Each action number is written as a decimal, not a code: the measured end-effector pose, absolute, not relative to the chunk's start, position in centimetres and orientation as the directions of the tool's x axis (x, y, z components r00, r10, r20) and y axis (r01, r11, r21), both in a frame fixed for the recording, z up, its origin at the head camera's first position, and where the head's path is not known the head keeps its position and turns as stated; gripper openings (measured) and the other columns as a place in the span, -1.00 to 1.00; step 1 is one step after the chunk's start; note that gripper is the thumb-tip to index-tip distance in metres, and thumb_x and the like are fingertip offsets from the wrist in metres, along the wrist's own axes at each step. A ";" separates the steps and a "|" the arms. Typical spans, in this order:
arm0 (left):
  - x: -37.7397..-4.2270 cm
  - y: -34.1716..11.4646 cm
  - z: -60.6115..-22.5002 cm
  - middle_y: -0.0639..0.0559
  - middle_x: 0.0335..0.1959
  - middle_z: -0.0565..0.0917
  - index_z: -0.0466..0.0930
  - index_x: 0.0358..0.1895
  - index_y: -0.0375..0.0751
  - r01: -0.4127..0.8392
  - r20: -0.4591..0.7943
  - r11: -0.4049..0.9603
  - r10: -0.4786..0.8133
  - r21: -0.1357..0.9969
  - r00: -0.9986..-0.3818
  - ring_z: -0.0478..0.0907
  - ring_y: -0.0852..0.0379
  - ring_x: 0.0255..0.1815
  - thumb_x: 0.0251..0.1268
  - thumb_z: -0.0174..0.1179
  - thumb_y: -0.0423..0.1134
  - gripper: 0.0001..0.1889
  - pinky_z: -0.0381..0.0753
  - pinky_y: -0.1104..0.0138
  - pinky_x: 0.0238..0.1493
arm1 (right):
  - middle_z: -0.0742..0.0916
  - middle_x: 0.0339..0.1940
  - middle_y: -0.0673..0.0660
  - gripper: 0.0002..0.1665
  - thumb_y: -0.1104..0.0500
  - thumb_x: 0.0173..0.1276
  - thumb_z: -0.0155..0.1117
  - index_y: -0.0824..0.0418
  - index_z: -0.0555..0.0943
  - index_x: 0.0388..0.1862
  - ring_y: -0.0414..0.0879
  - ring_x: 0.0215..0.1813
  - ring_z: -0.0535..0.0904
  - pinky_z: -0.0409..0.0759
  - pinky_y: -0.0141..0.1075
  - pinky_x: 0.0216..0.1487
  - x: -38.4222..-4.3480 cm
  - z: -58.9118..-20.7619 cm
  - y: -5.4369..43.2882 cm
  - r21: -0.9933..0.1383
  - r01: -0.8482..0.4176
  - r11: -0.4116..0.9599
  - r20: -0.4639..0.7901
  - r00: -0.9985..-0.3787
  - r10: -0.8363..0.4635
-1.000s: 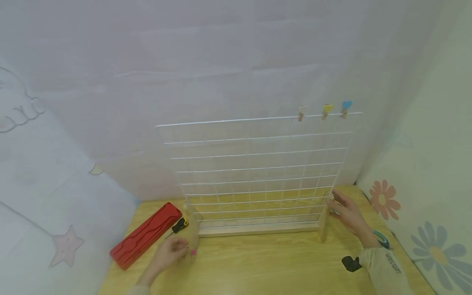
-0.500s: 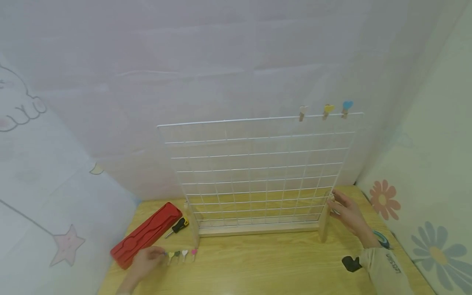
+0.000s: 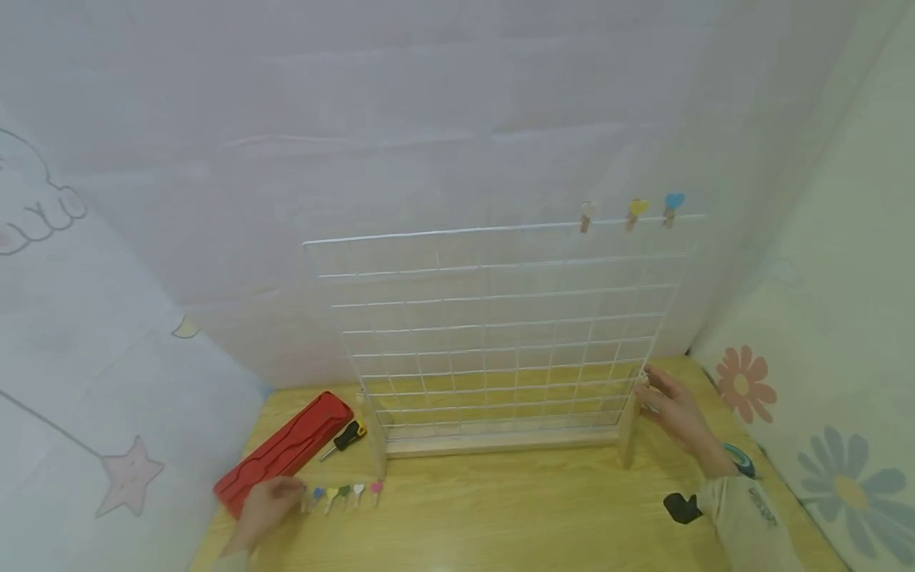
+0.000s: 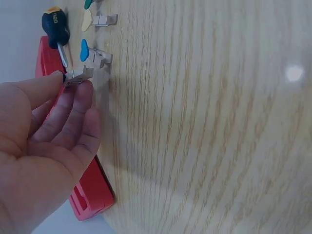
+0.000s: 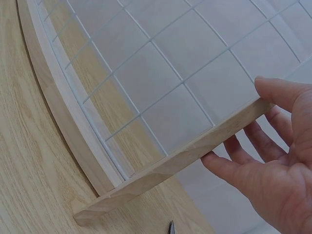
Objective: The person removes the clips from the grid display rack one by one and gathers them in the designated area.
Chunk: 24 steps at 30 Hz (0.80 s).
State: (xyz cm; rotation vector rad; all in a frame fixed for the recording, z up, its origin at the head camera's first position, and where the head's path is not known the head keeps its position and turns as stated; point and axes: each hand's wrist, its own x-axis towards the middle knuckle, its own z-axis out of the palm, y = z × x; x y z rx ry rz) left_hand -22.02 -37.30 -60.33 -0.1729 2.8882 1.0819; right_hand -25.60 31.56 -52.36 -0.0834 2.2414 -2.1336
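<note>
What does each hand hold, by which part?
Left hand: small wooden clip, near its dark end; right hand: pale wooden post, by its upper end.

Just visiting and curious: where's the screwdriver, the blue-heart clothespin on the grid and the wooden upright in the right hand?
Screwdriver [image 4: 55,28], left wrist view: its handle.
Blue-heart clothespin [image 3: 674,201], head view: the heart.
Wooden upright [image 5: 170,166], right wrist view: its middle.
</note>
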 end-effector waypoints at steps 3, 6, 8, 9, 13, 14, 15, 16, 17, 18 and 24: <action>-22.4 -37.5 -60.9 -0.11 -0.28 0.71 0.68 -0.18 -0.36 -0.159 -0.122 0.744 -0.105 0.649 -0.987 0.60 0.04 -0.23 0.23 0.26 -0.27 -0.80 0.56 0.22 -0.21 | -0.10 0.49 0.51 -0.11 0.12 0.50 0.08 0.41 -0.19 0.51 -0.52 0.00 0.45 0.53 -0.39 0.02 -25.7 -52.2 31.5 -0.998 -0.007 0.054 0.003 -0.997 -0.073; -22.7 -37.8 -61.5 -0.13 -0.29 0.71 0.69 -0.21 -0.37 -0.177 -0.141 0.754 -0.112 0.633 -0.984 0.61 0.01 -0.23 0.21 0.26 -0.30 -0.81 0.56 0.18 -0.21 | -0.11 0.49 0.51 -0.10 0.14 0.49 0.09 0.42 -0.20 0.51 -0.53 0.01 0.45 0.54 -0.38 0.02 -25.7 -52.2 31.5 -0.999 -0.005 0.050 0.001 -0.997 -0.075; -22.9 -37.8 -61.7 -0.12 -0.29 0.71 0.69 -0.22 -0.35 -0.187 -0.150 0.755 -0.118 0.629 -0.982 0.60 0.02 -0.24 0.20 0.26 -0.31 -0.83 0.55 0.19 -0.22 | -0.10 0.49 0.50 -0.11 0.15 0.50 0.08 0.41 -0.20 0.52 -0.52 0.00 0.46 0.54 -0.39 0.01 -25.7 -52.3 31.6 -0.999 -0.005 0.047 0.001 -0.997 -0.072; -23.0 -37.8 -61.8 -0.12 -0.29 0.71 0.69 -0.22 -0.35 -0.184 -0.151 0.757 -0.113 0.627 -0.982 0.60 0.03 -0.24 0.20 0.26 -0.31 -0.83 0.55 0.20 -0.22 | -0.09 0.49 0.50 -0.11 0.16 0.50 0.08 0.41 -0.20 0.52 -0.51 0.00 0.46 0.54 -0.40 0.01 -25.6 -52.3 31.6 -0.999 -0.006 0.040 0.004 -0.998 -0.070; -23.1 -37.8 -62.2 -0.11 -0.29 0.71 0.68 -0.22 -0.36 -0.192 -0.157 0.753 -0.118 0.629 -0.980 0.59 0.04 -0.25 0.22 0.25 -0.29 -0.82 0.54 0.21 -0.23 | -0.02 0.47 0.50 -0.11 0.16 0.50 0.07 0.42 -0.21 0.51 -0.46 0.00 0.49 0.54 -0.40 0.00 -25.6 -52.4 31.6 -0.999 -0.018 0.031 0.016 -0.997 -0.072; -23.1 -37.8 -62.2 -0.12 -0.29 0.70 0.67 -0.21 -0.36 -0.195 -0.159 0.751 -0.121 0.630 -0.980 0.59 0.03 -0.25 0.22 0.25 -0.28 -0.81 0.54 0.20 -0.23 | 0.00 0.45 0.51 -0.12 0.16 0.50 0.07 0.43 -0.21 0.51 -0.45 0.00 0.50 0.54 -0.40 0.00 -25.6 -52.4 31.6 -0.999 -0.021 0.027 0.019 -0.997 -0.070; -23.1 -37.7 -62.2 -0.12 -0.28 0.70 0.67 -0.21 -0.37 -0.192 -0.157 0.751 -0.119 0.632 -0.980 0.59 0.02 -0.24 0.23 0.24 -0.28 -0.80 0.54 0.18 -0.23 | 0.02 0.44 0.51 -0.12 0.17 0.50 0.07 0.43 -0.20 0.51 -0.44 0.00 0.50 0.54 -0.40 0.00 -25.7 -52.4 31.6 -0.999 -0.023 0.023 0.022 -0.997 -0.068; -23.1 -37.7 -62.2 -0.13 -0.28 0.70 0.66 -0.20 -0.38 -0.193 -0.156 0.748 -0.121 0.635 -0.980 0.59 0.01 -0.24 0.23 0.23 -0.28 -0.80 0.54 0.18 -0.22 | 0.02 0.44 0.51 -0.12 0.16 0.50 0.07 0.44 -0.20 0.51 -0.44 0.00 0.51 0.54 -0.40 -0.01 -25.7 -52.4 31.6 -0.999 -0.025 0.022 0.024 -0.997 -0.067; -23.1 -37.6 -62.2 -0.13 -0.29 0.70 0.66 -0.20 -0.38 -0.191 -0.153 0.747 -0.121 0.636 -0.981 0.59 0.01 -0.24 0.23 0.23 -0.28 -0.79 0.55 0.18 -0.22 | 0.02 0.44 0.51 -0.12 0.17 0.50 0.08 0.44 -0.20 0.51 -0.44 0.00 0.51 0.55 -0.40 -0.01 -25.7 -52.5 31.6 -0.999 -0.028 0.021 0.026 -0.997 -0.066; -23.1 -37.6 -62.2 -0.13 -0.29 0.70 0.65 -0.20 -0.39 -0.191 -0.152 0.746 -0.120 0.638 -0.981 0.59 0.01 -0.25 0.24 0.22 -0.28 -0.79 0.55 0.18 -0.23 | 0.01 0.43 0.53 -0.12 0.17 0.50 0.07 0.45 -0.20 0.50 -0.44 0.00 0.51 0.55 -0.40 -0.01 -25.7 -52.5 31.6 -0.999 -0.032 0.019 0.030 -0.997 -0.070; -23.1 -37.6 -62.5 -0.14 -0.25 0.70 0.65 -0.17 -0.37 -0.194 -0.152 0.748 -0.124 0.635 -0.980 0.60 0.00 -0.22 0.25 0.20 -0.28 -0.79 0.54 0.21 -0.25 | -0.08 0.46 0.55 -0.10 0.17 0.49 0.09 0.45 -0.21 0.50 -0.48 0.00 0.49 0.55 -0.42 -0.02 -25.8 -52.7 31.7 -0.999 -0.031 0.016 0.030 -0.997 -0.072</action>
